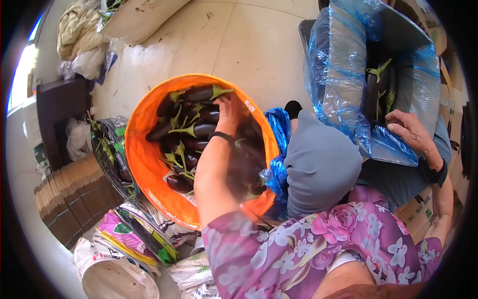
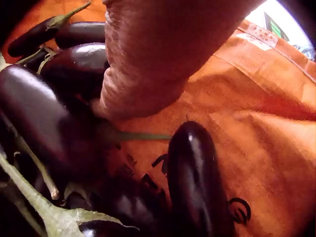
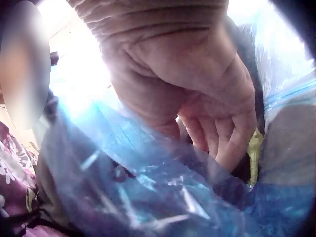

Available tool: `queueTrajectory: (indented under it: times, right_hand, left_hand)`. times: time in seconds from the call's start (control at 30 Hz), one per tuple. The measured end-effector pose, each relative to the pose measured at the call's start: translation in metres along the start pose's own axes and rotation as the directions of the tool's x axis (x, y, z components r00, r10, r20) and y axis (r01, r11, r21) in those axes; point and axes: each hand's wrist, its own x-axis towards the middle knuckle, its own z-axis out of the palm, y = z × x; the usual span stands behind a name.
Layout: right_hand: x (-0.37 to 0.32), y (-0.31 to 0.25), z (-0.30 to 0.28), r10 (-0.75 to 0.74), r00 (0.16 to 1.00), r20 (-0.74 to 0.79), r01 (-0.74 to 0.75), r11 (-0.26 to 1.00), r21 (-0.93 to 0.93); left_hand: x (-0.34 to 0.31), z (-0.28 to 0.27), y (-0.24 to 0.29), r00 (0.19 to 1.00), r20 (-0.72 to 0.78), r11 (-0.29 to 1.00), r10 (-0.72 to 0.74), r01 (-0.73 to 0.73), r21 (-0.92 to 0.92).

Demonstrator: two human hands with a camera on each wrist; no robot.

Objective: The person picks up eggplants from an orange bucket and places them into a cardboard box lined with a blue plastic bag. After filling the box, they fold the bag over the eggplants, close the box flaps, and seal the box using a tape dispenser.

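My left hand (image 1: 230, 115) reaches down into an orange bag (image 1: 144, 187) full of dark purple eggplants (image 1: 199, 93) with green stems. Its fingers are by the stem end of an eggplant near the far side; in the left wrist view the hand (image 2: 148, 69) hides them, and I cannot tell whether they hold one. On the right, a box (image 1: 343, 65) lined with blue-tinted clear plastic contains several eggplants (image 1: 372, 94). My right hand (image 1: 411, 130) is inside its near end, the loosely bent fingers (image 3: 224, 136) pointing down beside an eggplant's green stem (image 3: 255, 153).
Blue plastic (image 1: 281, 132) is bunched between the bag and my knee (image 1: 323, 164). Left of the bag stand a dark sack of eggplants (image 1: 112, 149) and stacked flat cardboard (image 1: 74, 199). A white bucket (image 1: 119, 279) and printed sacks (image 1: 129, 231) lie nearby. Pale floor tiles (image 1: 249, 40) extend beyond.
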Motion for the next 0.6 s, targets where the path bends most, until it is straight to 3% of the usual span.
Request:
queueTrajectory:
  times: [0.1,0.13,0.17,0.23,0.3,0.37,0.43,0.47,0.6]
  right_hand:
    - [-0.002,0.004,0.0,-0.005,1.0,-0.019,0.007,0.997,0.071]
    - [0.0,0.003,-0.002,-0.026,0.999,-0.026,0.028,0.997,0.073]
    - [0.001,0.002,-0.005,-0.042,0.998,-0.04,0.045,0.996,0.073]
    - [0.006,-0.004,-0.01,-0.06,0.998,-0.031,0.062,0.996,0.068]
    - [0.008,-0.01,-0.013,-0.143,0.987,-0.07,0.151,0.981,0.122]
    - [0.007,-0.024,-0.018,-0.16,0.984,-0.071,0.17,0.971,0.17]
    - [0.011,-0.037,-0.02,-0.186,0.981,-0.049,0.192,0.958,0.213]
    - [0.012,-0.046,-0.018,-0.154,0.987,-0.034,0.158,0.942,0.297]
    - [0.023,-0.051,-0.007,-0.306,0.952,-0.01,0.302,0.931,0.205]
  left_hand:
    - [-0.01,0.008,-0.018,0.996,-0.086,0.998,0.026,-0.031,-0.057]
    - [-0.017,-0.018,-0.037,1.0,-0.015,0.977,0.025,-0.028,-0.211]
    - [-0.024,-0.042,-0.053,0.999,-0.018,0.978,0.031,-0.034,-0.206]
    - [-0.05,-0.079,-0.084,0.989,-0.122,0.842,-0.08,0.001,-0.54]
    - [-0.076,-0.103,-0.108,0.957,-0.124,0.736,-0.261,0.114,-0.667]
    - [-0.11,-0.091,-0.139,0.944,-0.051,0.599,-0.325,0.164,-0.784]
    - [-0.121,-0.116,-0.141,0.864,-0.134,0.484,-0.486,0.138,-0.864]
    - [-0.123,-0.114,-0.136,0.864,-0.08,0.437,-0.497,0.169,-0.884]
    - [-0.088,-0.105,-0.077,0.93,-0.077,0.526,-0.359,0.134,-0.84]
